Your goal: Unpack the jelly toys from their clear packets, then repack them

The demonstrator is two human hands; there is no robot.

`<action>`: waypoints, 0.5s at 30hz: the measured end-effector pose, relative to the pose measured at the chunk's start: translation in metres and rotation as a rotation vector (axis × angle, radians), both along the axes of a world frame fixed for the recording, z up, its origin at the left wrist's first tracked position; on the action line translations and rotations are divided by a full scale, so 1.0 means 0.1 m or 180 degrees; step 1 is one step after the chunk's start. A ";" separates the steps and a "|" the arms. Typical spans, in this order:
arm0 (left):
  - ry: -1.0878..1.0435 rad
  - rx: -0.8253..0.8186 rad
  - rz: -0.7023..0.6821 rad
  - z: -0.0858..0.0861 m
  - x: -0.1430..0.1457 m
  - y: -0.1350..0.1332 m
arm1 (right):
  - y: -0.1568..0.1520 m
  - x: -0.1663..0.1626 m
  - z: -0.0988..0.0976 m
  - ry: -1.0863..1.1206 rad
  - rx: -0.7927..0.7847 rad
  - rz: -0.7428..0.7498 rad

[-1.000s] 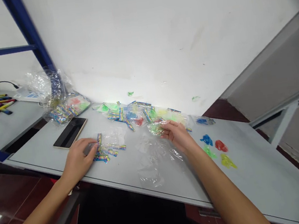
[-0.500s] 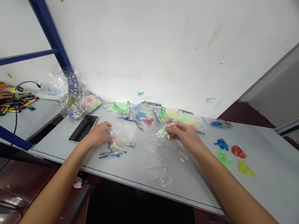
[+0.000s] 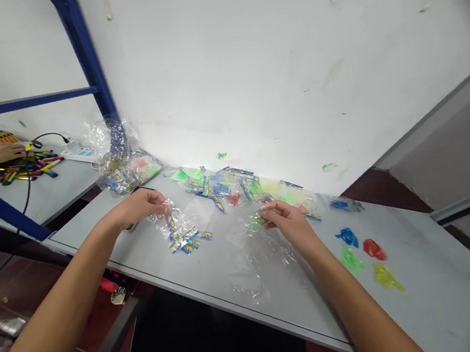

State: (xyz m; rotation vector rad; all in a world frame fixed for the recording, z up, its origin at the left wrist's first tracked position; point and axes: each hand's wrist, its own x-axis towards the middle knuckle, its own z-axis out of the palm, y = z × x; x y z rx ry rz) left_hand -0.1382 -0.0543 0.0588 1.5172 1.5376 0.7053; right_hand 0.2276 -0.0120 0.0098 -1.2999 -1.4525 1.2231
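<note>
By the labels (image 3: 185, 240), the left hand (image 3: 141, 205) pinches clear plastic (image 3: 175, 213), best held lightly; rightward, the right hand (image 3: 288, 222) pinches something green (image 3: 255, 221).

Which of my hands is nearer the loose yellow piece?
Right. Your right hand is left of the yellow piece and farther back; your left hand is much farther left.

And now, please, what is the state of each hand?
Left hand: closed, pinching a crinkled clear plastic wrapper.
Right hand: closed, pinching a small translucent green piece; whether it is wrapped, I cannot tell.
</note>
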 end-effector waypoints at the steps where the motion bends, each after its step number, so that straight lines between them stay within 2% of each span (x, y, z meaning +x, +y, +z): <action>1: -0.0028 0.0006 -0.0037 0.07 0.03 0.01 | 0.00 0.00 0.00 -0.0016 0.0009 -0.0011; 4: -0.0099 0.0161 -0.0296 0.23 0.22 0.12 | 0.00 -0.01 0.02 0.0140 0.0138 0.0099; 6: -0.0125 0.0321 -0.0609 0.25 0.43 0.26 | -0.02 -0.02 0.06 0.0463 0.0290 0.0235; 8: -0.0147 0.0425 -0.0871 0.20 0.68 0.42 | -0.04 -0.04 0.13 0.0882 0.0283 0.0390; 10: -0.0192 0.0566 -0.1021 0.10 0.95 0.58 | -0.06 -0.05 0.19 0.1155 0.0046 0.0520; 12: -0.0310 0.0625 -0.1251 -0.01 1.19 0.70 | -0.08 -0.07 0.22 0.1061 -0.0165 0.0532; 15: -0.0341 0.0763 -0.1473 -0.10 1.45 0.79 | -0.10 -0.10 0.19 0.0521 -0.0255 0.0506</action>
